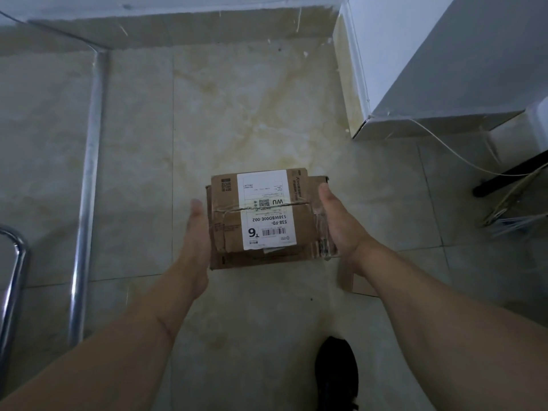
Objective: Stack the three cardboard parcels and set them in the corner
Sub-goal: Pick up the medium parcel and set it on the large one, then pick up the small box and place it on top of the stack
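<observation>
Cardboard parcels [261, 221]: a stack held in the air above the floor [252, 99], white shipping label on top; how many are in the stack cannot be told.
Left hand [195, 232]: flat and open, palm pressed to the stack's left side.
Right hand [338, 223]: flat and open, palm pressed to the right side, thumb along the top edge.
Corner [335, 28]: ahead of the stack, well apart, where the two walls meet.
Shoe [336, 372]: black, on the floor below the stack.

"WU", "538-FD-538WBD00E-002", "T6" on top parcel's white label [264, 210], upside down.
</observation>
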Available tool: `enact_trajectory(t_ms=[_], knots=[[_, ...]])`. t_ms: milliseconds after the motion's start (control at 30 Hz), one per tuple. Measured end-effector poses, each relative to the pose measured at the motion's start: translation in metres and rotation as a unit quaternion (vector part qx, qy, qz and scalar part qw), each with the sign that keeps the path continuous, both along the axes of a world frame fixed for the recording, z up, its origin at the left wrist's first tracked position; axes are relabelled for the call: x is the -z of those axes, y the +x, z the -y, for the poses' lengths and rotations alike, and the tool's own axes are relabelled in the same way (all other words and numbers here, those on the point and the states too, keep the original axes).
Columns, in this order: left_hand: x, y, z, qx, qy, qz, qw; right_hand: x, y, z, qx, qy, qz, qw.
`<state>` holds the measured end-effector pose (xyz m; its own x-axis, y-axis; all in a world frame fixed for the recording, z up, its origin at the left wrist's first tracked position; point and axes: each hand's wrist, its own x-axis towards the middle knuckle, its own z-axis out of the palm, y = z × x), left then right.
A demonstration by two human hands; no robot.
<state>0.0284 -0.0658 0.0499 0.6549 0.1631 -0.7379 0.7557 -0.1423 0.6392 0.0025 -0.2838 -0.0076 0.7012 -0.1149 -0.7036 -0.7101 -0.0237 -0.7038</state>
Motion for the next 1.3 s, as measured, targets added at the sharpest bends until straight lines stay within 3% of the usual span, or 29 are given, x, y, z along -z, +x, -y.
enact_trajectory(t_ms=[133,233,367,533,733,1000,1300], knots=[[0.040,-0.024,-0.012,-0.175,0.080,-0.058,0.980,-0.020,-0.035,0.044,0.055,-0.052,-0.020,0.997],[0.072,-0.062,-0.002,-0.202,0.152,-0.110,0.961,-0.018,-0.066,0.079,0.105,-0.068,-0.046,0.991],[0.092,-0.110,0.038,-0.069,0.115,-0.175,0.975,-0.001,-0.107,0.110,0.154,-0.072,-0.083,0.982],[0.108,-0.130,0.126,0.002,-0.060,-0.245,0.968,0.034,-0.138,0.132,0.174,-0.066,-0.148,0.971],[0.117,-0.117,0.204,0.144,-0.148,-0.207,0.956,0.081,-0.153,0.142,0.190,-0.038,-0.184,0.964],[0.173,-0.125,0.219,0.193,-0.150,-0.218,0.945,0.108,-0.164,0.133,0.201,-0.002,-0.187,0.962],[0.117,-0.118,0.197,0.213,-0.168,-0.195,0.942,0.040,-0.154,0.120,0.187,0.009,-0.171,0.967]])
